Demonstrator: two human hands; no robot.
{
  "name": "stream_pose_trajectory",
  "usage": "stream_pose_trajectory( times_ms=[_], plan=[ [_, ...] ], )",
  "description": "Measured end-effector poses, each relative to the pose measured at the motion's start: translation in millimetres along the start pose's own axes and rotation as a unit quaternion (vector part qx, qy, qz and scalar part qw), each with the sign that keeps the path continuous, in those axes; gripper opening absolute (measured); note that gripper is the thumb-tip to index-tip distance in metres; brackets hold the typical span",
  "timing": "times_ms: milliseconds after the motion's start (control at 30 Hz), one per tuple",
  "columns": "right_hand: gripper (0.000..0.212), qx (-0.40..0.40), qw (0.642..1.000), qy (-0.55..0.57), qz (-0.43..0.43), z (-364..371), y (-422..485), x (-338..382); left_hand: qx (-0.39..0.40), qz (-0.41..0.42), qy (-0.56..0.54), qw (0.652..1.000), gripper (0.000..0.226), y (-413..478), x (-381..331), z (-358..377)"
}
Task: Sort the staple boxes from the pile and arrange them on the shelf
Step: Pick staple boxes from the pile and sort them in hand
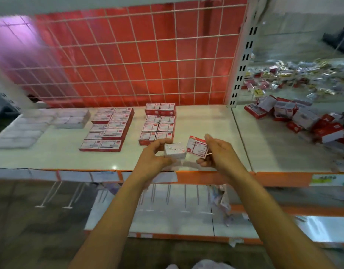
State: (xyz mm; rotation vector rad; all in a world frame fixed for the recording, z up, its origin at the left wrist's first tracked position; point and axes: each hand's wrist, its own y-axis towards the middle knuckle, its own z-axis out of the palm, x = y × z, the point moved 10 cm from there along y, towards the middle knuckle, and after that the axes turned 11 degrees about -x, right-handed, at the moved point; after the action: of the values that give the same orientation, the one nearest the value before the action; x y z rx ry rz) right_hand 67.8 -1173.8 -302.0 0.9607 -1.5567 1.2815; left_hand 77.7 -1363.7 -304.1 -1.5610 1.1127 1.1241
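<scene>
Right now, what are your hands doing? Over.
Left hand holds white box. Right hand holds red-and-white box. Sorted rows ahead, pile right; nothing in the way.

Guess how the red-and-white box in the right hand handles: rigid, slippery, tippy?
Probably stiff: the red-and-white box shows square edges in the right hand. Likely light, pinched between thumb and fingers. Flat faces: unlikely to roll; sorted boxes sit flat in rows.

The white shelf (206, 121) carried a neat two-wide block of red boxes (159, 123) just left of the post (243, 61). Farther left of the post lay flatter red boxes (109, 129), then white boxes (31, 127). Right of the post sat a loose pile (303, 121) of boxes.
</scene>
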Motion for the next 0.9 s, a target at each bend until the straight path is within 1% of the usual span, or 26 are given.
stream_pose_trajectory(
  times_ms=[100, 200, 367, 433, 500, 567, 633, 667, 733, 833, 900],
  plan=[
    [0.036, 0.003, 1.000, -0.005, 0.006, 26.5, -13.2, -1.3, 0.002, 0.010, -0.010, 1.000, 0.050, -6.9, 1.1, -27.1],
    [0.033, 0.018, 1.000, -0.007, -0.001, 52.5, -24.9, -1.1, -0.005, -0.002, -0.023, 1.000, 0.051, -10.5, 8.8, -52.5],
    [0.033, 0.081, 0.996, -0.030, 0.007, 100.8, -43.5, -6.6, -0.033, -0.010, -0.023, 0.999, 0.044, -8.9, 23.6, -96.9],
    [0.031, 0.109, 0.994, -0.016, 0.022, 120.6, -49.0, -9.9, -0.041, -0.012, -0.029, 0.999, 0.042, -7.7, 27.1, -112.4],
    [0.027, 0.142, 0.989, 0.023, 0.041, 139.5, -56.5, -12.0, -0.046, -0.016, -0.033, 0.998, 0.042, -6.1, 29.7, -124.1],
    [0.033, 0.181, 0.980, 0.059, 0.050, 156.1, -63.4, -13.0, -0.044, -0.018, -0.034, 0.998, 0.043, -3.5, 31.4, -130.5],
    [0.042, 0.221, 0.971, 0.077, 0.051, 168.7, -68.8, -13.0, -0.037, -0.013, -0.035, 0.999, 0.043, 0.2, 30.8, -132.7],
    [0.043, 0.233, 0.968, 0.080, 0.050, 172.7, -69.4, -13.5, -0.034, -0.011, -0.032, 0.999, 0.044, 2.4, 30.2, -133.1],
    [0.039, 0.233, 0.970, 0.062, 0.032, 174.1, -65.8, -13.1, -0.031, -0.010, -0.027, 0.999, 0.046, 7.6, 29.8, -133.4],
    [0.035, 0.188, 0.982, -0.019, -0.024, 164.6, -49.8, -8.0, -0.044, -0.010, -0.027, 0.999, 0.047, 18.4, 28.6, -136.8],
    [0.038, 0.162, 0.984, -0.047, -0.055, 158.6, -35.7, -0.4, -0.055, -0.003, -0.028, 0.998, 0.047, 28.6, 24.2, -139.1]
  ],
)
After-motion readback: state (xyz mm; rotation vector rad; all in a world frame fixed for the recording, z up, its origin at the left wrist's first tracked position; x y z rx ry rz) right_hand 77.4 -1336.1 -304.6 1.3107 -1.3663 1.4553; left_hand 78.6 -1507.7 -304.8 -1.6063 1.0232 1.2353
